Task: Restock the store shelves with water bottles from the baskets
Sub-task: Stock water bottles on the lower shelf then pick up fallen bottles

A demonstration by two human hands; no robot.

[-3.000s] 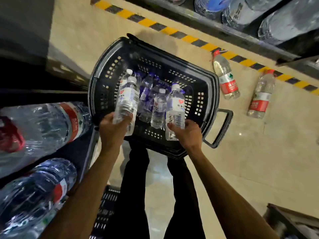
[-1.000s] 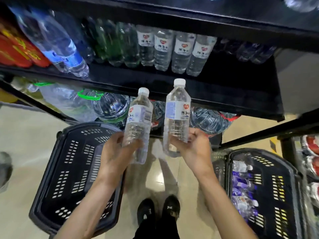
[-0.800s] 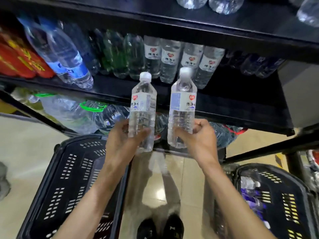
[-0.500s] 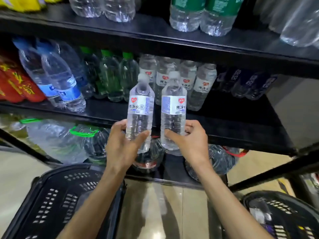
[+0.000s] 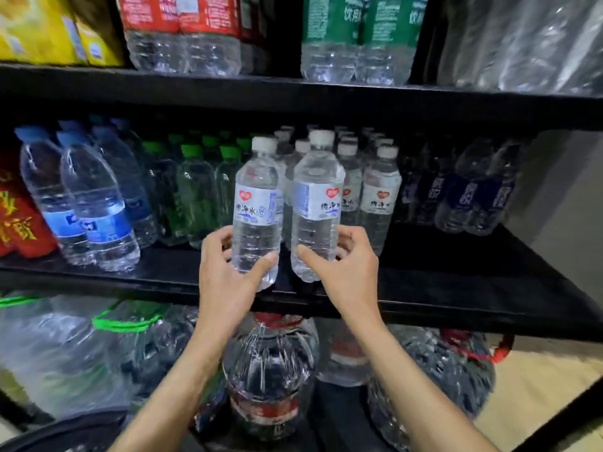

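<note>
My left hand [image 5: 225,278] grips the lower half of a clear water bottle [image 5: 257,194] with a white cap and a white label. My right hand [image 5: 346,272] grips a second bottle of the same kind [image 5: 316,194]. Both bottles stand upright, side by side, just above the front of the black middle shelf [image 5: 456,288]. Behind them stands a row of matching white-capped bottles [image 5: 380,194]. Whether the held bottles touch the shelf board is hidden by my hands.
Blue-capped bottles [image 5: 94,210] and green-capped bottles [image 5: 195,190] fill the shelf's left side; dark-labelled bottles [image 5: 470,194] stand at the right. Large water jugs [image 5: 270,376] sit on the shelf below. Red- and green-labelled bottles line the upper shelf. A black basket rim [image 5: 65,432] shows bottom left.
Both hands have carried the two bottles from the basket up and forward to the middle shelf. My view has risen, so the baskets have almost dropped out of sight.
</note>
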